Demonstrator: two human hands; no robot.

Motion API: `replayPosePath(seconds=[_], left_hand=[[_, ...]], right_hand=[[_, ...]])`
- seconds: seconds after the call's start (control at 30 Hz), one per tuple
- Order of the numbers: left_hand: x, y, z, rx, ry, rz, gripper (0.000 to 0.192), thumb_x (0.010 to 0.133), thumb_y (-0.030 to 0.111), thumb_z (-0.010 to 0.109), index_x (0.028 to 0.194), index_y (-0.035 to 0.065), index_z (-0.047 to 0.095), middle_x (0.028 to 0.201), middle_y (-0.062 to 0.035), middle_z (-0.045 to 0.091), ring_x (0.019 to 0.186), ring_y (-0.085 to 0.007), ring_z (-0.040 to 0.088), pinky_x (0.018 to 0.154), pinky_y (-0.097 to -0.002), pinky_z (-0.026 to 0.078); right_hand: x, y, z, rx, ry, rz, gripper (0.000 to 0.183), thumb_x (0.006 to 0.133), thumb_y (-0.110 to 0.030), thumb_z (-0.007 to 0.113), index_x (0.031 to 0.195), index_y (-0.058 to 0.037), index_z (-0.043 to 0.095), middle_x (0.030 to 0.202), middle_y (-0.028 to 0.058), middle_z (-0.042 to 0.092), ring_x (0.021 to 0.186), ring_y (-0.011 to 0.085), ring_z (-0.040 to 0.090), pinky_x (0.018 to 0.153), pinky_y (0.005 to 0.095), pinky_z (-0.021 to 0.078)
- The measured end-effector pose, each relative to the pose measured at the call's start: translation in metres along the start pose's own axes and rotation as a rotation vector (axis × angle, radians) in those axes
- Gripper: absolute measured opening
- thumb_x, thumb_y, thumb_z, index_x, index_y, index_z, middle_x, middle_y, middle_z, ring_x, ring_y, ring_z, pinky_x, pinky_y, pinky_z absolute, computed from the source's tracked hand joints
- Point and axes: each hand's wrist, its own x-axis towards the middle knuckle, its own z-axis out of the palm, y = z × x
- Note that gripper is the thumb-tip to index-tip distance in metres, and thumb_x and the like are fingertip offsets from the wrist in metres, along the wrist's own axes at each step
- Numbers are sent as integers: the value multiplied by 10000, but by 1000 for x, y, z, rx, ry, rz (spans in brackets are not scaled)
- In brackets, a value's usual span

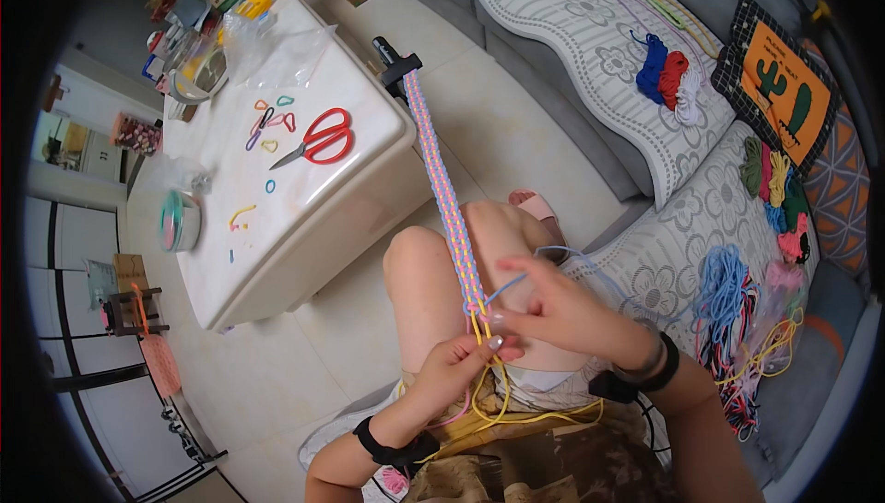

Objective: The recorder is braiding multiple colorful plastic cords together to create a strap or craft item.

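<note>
A long flat woven strap (442,188) of blue, pink and yellow cord stretches from a black clamp (397,64) at the table corner down to my lap. Loose yellow cords (478,331) leave its lower end, pinched between the thumb and fingers of my left hand (463,365). Beside the strap's end is my right hand (560,306), slightly blurred, with index finger and thumb spread apart. A blue cord (507,287) runs from the strap to behind its fingers; whether they grip it is hidden. Yellow slack (508,392) loops across my lap.
On the white table (332,205) lie red-handled scissors (325,140), several small coloured carabiner clips (266,119) and a lidded tub (180,221). The sofa at right holds bundled cords (667,78), a blue cord heap (726,285) and a cactus cushion (781,88).
</note>
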Motion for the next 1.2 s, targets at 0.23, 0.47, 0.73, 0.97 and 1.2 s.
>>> replayPosePath(seconds=[0.23, 0.47, 0.73, 0.97, 1.2], left_hand=[[-10, -13, -4, 468, -4, 140, 212, 886, 174, 538, 931, -16, 621, 736, -39, 623, 729, -74, 559, 621, -248, 446], [2, 24, -27, 655, 316, 317, 260, 851, 94, 565, 1079, 1, 481, 880, -63, 562, 734, -87, 537, 613, -218, 447], [25, 15, -49, 301, 140, 192, 135, 861, 47, 544, 984, -10, 540, 806, -2, 576, 732, -57, 531, 635, -189, 433], [11, 25, -43, 567, 275, 241, 103, 879, 86, 528, 943, 5, 531, 749, 10, 544, 687, -47, 502, 607, -190, 420], [7, 21, -38, 437, 334, 257, 56, 890, 86, 471, 890, 31, 473, 727, 15, 478, 643, -41, 456, 565, -187, 383]], right_hand=[[16, 35, 15, 450, -571, 411, 195, 869, -206, 565, 983, -50, 590, 781, -38, 609, 577, 3, 460, 461, 159, 328], [13, 34, 14, 500, -534, 436, 174, 866, -206, 569, 975, -74, 602, 800, -40, 612, 558, -17, 417, 458, 147, 301], [15, 35, 11, 458, -507, 368, 162, 862, -218, 578, 924, -70, 596, 741, -51, 581, 527, -4, 399, 449, 155, 314], [15, 37, 13, 357, -497, 322, 182, 855, -237, 587, 902, -61, 590, 711, -55, 552, 529, 2, 409, 453, 167, 333], [17, 30, 9, 216, -487, 294, 201, 857, -253, 584, 886, -54, 591, 745, -32, 592, 505, 11, 408, 446, 172, 340]])
